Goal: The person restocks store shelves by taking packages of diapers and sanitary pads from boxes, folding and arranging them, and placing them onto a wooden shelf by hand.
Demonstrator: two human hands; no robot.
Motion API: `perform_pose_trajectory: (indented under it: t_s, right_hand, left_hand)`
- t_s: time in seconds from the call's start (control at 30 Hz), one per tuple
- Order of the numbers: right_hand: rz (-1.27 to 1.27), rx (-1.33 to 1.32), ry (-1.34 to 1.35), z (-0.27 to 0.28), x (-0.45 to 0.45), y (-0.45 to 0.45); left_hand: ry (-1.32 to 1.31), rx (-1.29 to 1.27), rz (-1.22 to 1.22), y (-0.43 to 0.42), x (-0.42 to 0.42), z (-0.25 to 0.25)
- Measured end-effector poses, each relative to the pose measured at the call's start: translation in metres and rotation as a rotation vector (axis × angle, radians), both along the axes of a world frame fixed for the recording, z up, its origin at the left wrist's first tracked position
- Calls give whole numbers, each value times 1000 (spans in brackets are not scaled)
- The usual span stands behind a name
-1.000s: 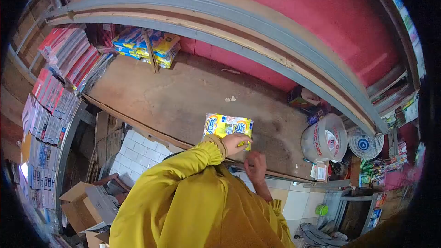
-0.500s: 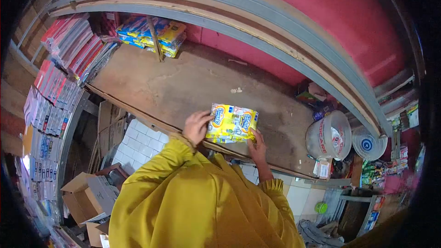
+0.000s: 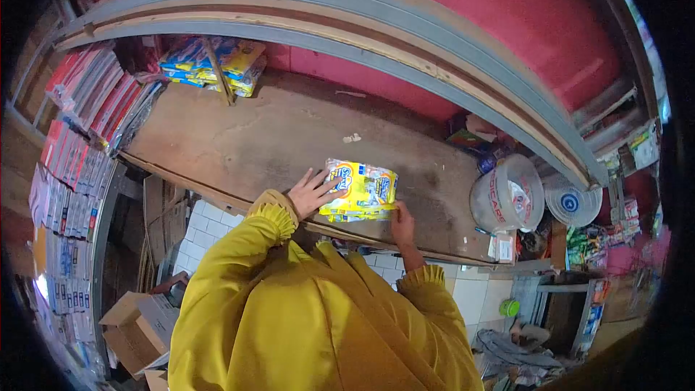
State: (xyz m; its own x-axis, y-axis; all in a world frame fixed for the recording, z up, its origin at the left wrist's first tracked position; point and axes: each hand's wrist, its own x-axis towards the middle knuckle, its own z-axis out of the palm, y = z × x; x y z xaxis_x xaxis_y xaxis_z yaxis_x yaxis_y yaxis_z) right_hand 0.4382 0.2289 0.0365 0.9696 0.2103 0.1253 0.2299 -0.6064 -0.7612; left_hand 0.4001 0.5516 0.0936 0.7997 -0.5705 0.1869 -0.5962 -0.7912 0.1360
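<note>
A small stack of yellow-and-white diaper packs [image 3: 369, 187], printed in blue and orange, lies at the front edge of the brown wooden shelf [image 3: 289, 130]. My left hand [image 3: 313, 193] rests on the left side of the top pack, fingers spread and flat. At the lower right corner, my right hand [image 3: 402, 223] pinches the pack's edge between thumb and fingers; part of its grip is hard to make out. Layered edges show along the near side, so more than one pack seems to lie there.
Blue-and-yellow packs [image 3: 210, 65] are piled at the back left beside a wooden post [image 3: 217, 72]. Boxed stacks [image 3: 72, 195] line the left. A clear plastic tub [image 3: 507, 195] and a white round fan-like grille [image 3: 572, 201] stand right. An open carton [image 3: 137, 333] sits below.
My left hand has slid from the pack's left edge onto its top, fingers spreading. My right hand stays at the right corner. The whole view has shifted slightly.
</note>
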Motion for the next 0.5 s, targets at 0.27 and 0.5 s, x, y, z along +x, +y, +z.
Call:
perform_pose_trajectory:
  t_s: [0.27, 0.5]
  right_hand:
    - [-30, 374, -30, -22, 8, -11]
    - [286, -223, 125, 79, -3, 12]
  left_hand:
    - [-63, 63, -132, -26, 35, 5]
    - [280, -295, -71, -1, 52, 6]
